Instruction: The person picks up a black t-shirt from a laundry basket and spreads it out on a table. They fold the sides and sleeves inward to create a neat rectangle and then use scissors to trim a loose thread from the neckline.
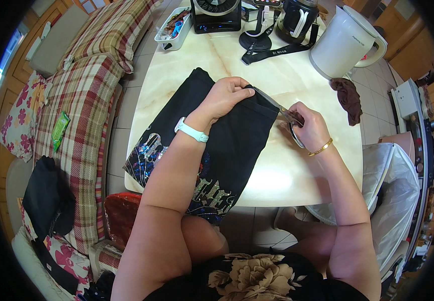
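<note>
A black cloth garment with sequined patterns lies across the table, its decorated lower end hanging past the front edge. My left hand pinches the garment's upper edge between thumb and fingers. In my right hand is a pair of metal scissors, fingers through the handles. The scissors' blades lie along the garment's upper edge, their tips close to my left fingertips. Whether the blades are cutting into the cloth cannot be told.
Behind the garment on the marble-patterned table stand a white electric kettle, a dark glass jug, a black stand with a strap, a black fan-like device and a white tray of small items. A brown cloth hangs over the right edge.
</note>
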Motion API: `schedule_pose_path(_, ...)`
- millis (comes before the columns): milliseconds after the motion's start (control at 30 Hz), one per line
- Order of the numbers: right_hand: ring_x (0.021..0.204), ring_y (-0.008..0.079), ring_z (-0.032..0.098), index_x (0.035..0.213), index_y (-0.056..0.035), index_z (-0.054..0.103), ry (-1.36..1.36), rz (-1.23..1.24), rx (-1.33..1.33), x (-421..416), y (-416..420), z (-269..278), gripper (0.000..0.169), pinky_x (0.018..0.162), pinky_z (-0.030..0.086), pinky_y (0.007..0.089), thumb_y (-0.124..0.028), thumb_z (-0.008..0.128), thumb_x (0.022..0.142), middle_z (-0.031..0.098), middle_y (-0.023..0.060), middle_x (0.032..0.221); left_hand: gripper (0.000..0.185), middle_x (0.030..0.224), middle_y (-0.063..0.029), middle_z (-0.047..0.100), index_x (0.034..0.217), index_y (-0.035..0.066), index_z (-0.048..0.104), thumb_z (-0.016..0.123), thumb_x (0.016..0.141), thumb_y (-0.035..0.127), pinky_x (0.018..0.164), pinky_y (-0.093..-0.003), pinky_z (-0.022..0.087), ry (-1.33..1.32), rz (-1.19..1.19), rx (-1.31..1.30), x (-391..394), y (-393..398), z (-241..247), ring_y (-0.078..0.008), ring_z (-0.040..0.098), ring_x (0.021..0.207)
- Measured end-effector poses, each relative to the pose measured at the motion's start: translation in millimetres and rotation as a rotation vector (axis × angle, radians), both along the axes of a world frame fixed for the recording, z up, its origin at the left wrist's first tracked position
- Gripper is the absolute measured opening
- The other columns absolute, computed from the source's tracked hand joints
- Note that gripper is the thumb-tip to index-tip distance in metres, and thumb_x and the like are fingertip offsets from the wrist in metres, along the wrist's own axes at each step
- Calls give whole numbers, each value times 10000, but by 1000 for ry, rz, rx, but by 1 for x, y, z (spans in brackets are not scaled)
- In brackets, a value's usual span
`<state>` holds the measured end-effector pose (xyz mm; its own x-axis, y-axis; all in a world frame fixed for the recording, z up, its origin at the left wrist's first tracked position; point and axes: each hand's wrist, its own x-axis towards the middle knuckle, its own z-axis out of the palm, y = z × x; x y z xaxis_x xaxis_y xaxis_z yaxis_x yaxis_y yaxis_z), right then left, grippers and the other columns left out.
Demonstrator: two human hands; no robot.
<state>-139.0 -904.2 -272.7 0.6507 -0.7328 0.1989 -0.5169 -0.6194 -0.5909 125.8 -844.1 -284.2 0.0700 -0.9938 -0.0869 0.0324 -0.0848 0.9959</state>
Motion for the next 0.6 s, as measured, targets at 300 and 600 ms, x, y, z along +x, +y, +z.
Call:
schedule_pose_path(300,578,217,577,917,-48,588,53,-82,103,0,-2,-3,295,573,464,345,-181,822,796,624,93,661,163,852,-1,684,993,5,655,678,932,155,689,-198,474,-36,11,-6,1,-2,-4,-52,607,744)
schedule_pose_path(600,564,149,491,941,-52,571,-10,-82,155,-2,-2,1,385,558,429,312,-294,838,806,564,51,629,167,839,10,663,1037,21,657,684,913,129,715,-189,449,-66,58,-48,-1,0,0,-35,578,778)
